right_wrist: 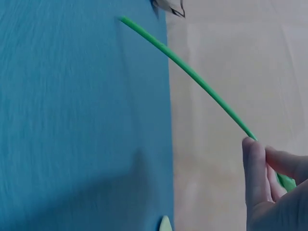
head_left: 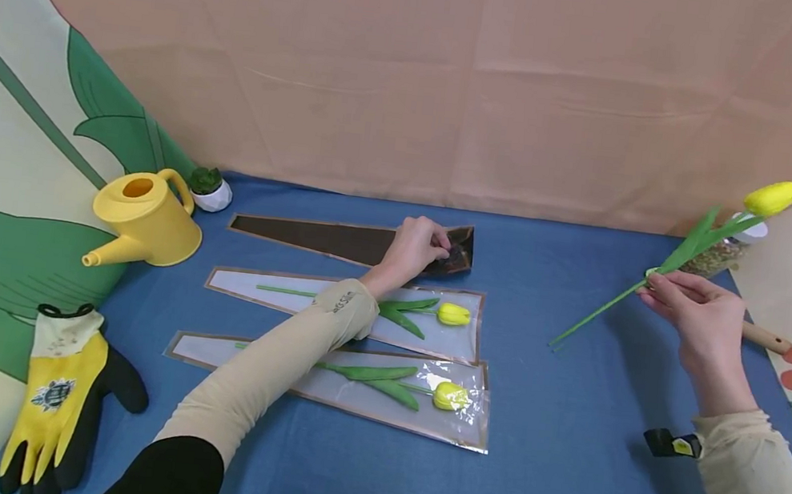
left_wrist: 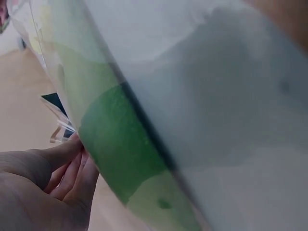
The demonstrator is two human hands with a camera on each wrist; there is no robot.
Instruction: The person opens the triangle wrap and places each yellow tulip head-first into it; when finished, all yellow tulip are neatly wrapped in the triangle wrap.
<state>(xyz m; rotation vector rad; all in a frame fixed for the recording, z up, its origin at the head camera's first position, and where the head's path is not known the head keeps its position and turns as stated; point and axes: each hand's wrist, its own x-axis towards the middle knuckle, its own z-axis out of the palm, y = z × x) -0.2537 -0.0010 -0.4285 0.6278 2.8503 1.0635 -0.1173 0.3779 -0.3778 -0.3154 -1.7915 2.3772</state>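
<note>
My right hand [head_left: 695, 323] pinches the green stem of a yellow artificial tulip [head_left: 771, 198], holding it above the blue cloth at the right. In the right wrist view the stem [right_wrist: 192, 74] slants up and left from the fingertips. At the back my left hand [head_left: 413, 249] pinches the wide right end of a dark flower sleeve [head_left: 310, 236] with a pale border. The left wrist view shows the fingertips by a bit of clear film [left_wrist: 62, 132]. Two pale sleeves, one in the middle [head_left: 469, 343] and one nearer [head_left: 471, 432], each contain a yellow tulip.
At the left stand a yellow watering can [head_left: 152, 225] and a small potted succulent [head_left: 213, 194]. A yellow and black glove [head_left: 60, 405] lies in front of them. Behind my right hand are a lidded jar [head_left: 717, 257] and a wooden handle [head_left: 766, 337].
</note>
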